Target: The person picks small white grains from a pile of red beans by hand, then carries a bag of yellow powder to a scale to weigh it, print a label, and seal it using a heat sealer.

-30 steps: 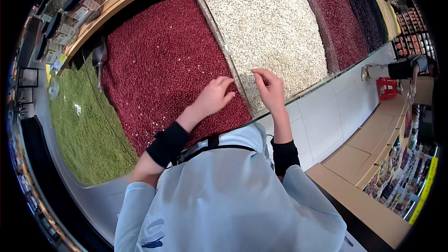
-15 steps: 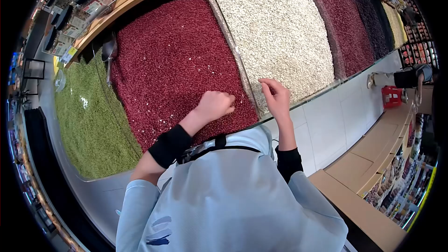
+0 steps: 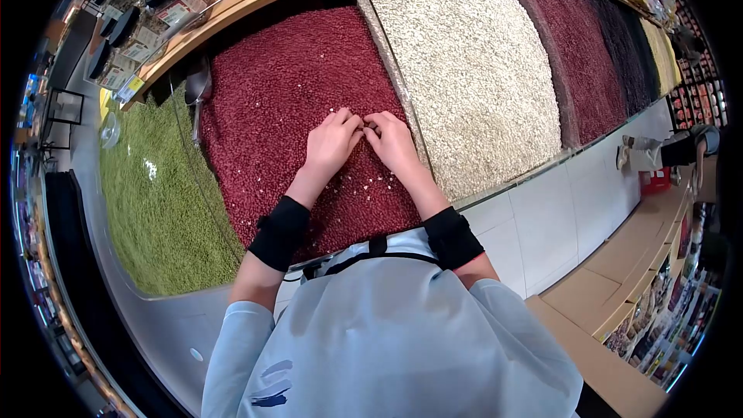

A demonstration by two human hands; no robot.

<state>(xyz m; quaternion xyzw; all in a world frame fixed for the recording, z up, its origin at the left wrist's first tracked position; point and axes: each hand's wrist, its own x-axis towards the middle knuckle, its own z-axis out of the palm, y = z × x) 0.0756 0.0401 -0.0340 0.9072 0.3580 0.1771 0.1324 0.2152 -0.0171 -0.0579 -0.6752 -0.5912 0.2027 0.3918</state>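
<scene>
My left hand is over the bin of dark red beans, its fingers bent and drawn together. Beside it, my right hand has curled fingers too, and the fingertips of both hands almost meet. Whatever lies between the fingers is too small or hidden to make out. Small white bits are scattered on the red beans, mostly near the front of the bin. Right of a clear divider is a heap of white beans.
A metal scoop rests at the red bin's left edge. Green beans fill the bin at left. Further right are more dark red beans and black ones. Jars line the shelf above. Another person's leg shows at right.
My right hand has crossed from the white beans to the red ones. My left hand has moved up and slightly left, bringing the two hands close together.
</scene>
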